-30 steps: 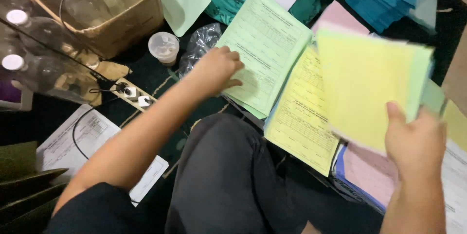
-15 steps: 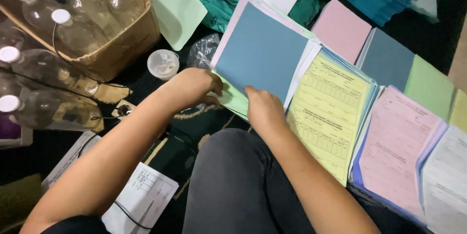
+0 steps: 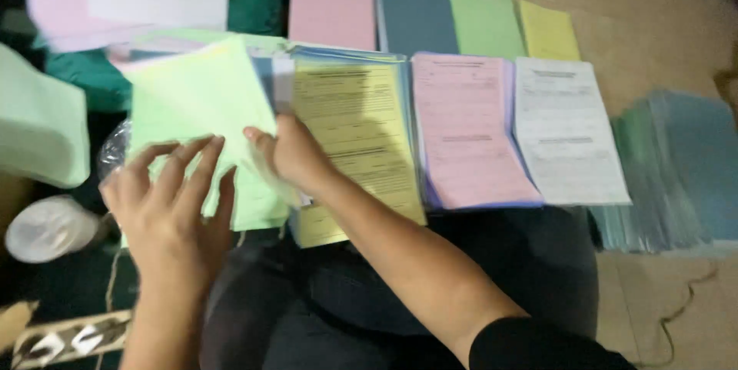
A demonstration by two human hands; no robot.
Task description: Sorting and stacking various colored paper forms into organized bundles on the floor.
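Under the spread fingers of the left hand (image 3: 165, 212) lies a green sheet (image 3: 201, 120); the right hand (image 3: 290, 156) pinches its edge. Best lifted singly, kept flat beside the yellow form (image 3: 355, 136).

Pale green sheet (image 3: 201, 101), tilted, seemingly blank

Surface: I see a tan floor (image 3: 653, 24).
On it: stacks of pink (image 3: 330, 5), grey-blue (image 3: 411, 13), green (image 3: 484, 20), yellow paper sheets (image 3: 547, 30); white printed form (image 3: 569, 132).
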